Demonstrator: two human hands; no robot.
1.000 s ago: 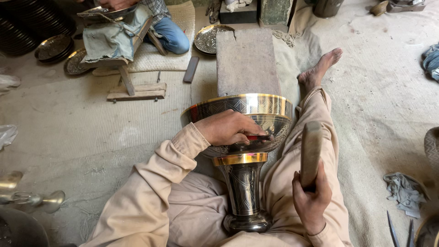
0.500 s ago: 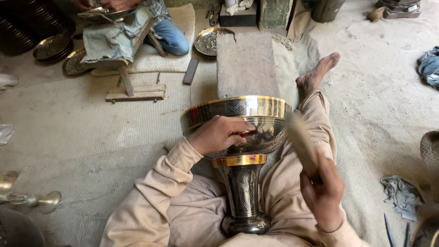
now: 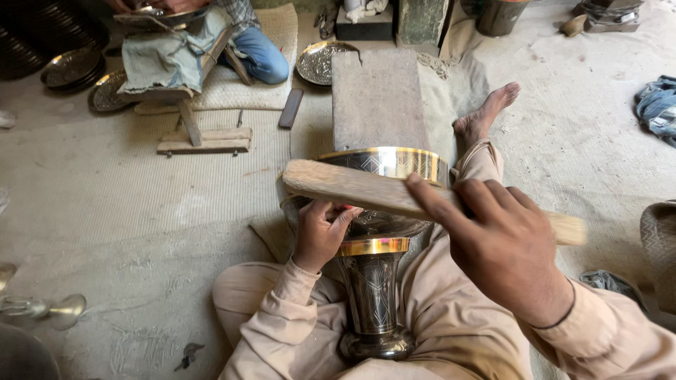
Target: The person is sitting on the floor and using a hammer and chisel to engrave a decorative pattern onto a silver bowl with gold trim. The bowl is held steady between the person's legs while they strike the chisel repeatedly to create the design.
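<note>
- Engraved metal, gold-banded: the goblet-shaped vessel (image 3: 373, 281) stands upright between the legs at centre frame, braced there.
- Left hand (image 3: 320, 232) clamps against its bowl, apparently pinning a small tool.
- Right hand (image 3: 503, 246) grips a wooden mallet (image 3: 352, 186) crossing the rim.

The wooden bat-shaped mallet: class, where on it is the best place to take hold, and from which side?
Grip the pale wooden mallet at its narrower end on the person's right, coming from above, as the right hand does. The broad flat end stays free over the engraved brass-rimmed metal goblet, which the left hand steadies.
</note>
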